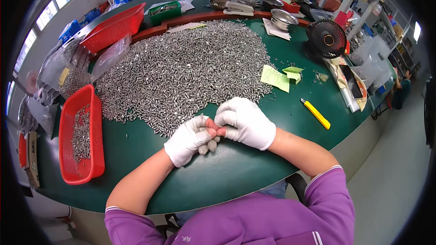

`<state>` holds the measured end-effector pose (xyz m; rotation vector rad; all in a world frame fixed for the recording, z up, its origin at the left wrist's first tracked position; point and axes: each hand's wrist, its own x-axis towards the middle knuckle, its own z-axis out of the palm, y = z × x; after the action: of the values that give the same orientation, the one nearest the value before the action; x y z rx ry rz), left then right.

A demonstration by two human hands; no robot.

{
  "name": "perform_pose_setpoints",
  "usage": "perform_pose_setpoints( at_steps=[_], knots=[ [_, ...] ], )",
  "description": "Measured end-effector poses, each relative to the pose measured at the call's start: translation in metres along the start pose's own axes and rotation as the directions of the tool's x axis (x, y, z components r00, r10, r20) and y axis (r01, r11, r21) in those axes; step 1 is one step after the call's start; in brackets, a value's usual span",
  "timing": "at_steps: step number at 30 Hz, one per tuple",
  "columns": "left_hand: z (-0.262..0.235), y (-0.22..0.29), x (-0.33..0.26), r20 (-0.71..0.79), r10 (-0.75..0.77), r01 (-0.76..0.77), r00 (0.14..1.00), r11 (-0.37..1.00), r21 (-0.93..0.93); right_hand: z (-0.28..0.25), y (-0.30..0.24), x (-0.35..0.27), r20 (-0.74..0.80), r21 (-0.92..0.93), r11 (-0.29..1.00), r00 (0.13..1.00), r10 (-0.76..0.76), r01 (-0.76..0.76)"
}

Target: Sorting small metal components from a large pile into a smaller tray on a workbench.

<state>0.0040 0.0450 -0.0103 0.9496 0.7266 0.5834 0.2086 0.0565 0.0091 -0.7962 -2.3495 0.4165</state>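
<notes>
White-gloved left hand [187, 143] and right hand [247, 123], fingertips meeting — whether clamped on anything, cannot tell — heaped metal pieces [186, 68] beyond

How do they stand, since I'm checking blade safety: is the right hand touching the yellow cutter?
Apart. The head view plainly shows green tabletop between the gloved right hand and the yellow cutter, which lies to its right.

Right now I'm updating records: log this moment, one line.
left hand: touching right hand, both gloved; cylindrical metal parts: heaped beyond; yellow utility knife: at right
</notes>
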Motion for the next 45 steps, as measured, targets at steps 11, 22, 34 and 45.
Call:
perform_pose_setpoints(
  at_steps=[11, 22, 34, 45],
  knots=[
    [-0.016, -0.014, 0.005, 0.065, 0.017, 0.009, 0.998, 0.923, -0.384, -0.017, 0.026, -0.002, -0.259, -0.260, 0.955, 0.963, 0.075, -0.145],
    [-0.015, -0.020, 0.010, 0.043, 0.135, -0.097, 0.990, 0.869, -0.485, -0.014, 0.032, -0.002, -0.056, -0.346, 0.934, 0.996, 0.074, -0.089],
    [-0.018, -0.020, 0.010, 0.077, 0.150, -0.094, 0.986, 0.867, -0.489, 0.004, 0.031, -0.002, -0.019, -0.473, 0.861, 0.979, 0.205, -0.189],
    [-0.017, -0.020, 0.011, 0.064, 0.150, -0.103, 0.987, 0.880, -0.464, -0.003, 0.026, -0.004, 0.007, -0.431, 0.891, 0.987, 0.162, -0.144]
  ],
)
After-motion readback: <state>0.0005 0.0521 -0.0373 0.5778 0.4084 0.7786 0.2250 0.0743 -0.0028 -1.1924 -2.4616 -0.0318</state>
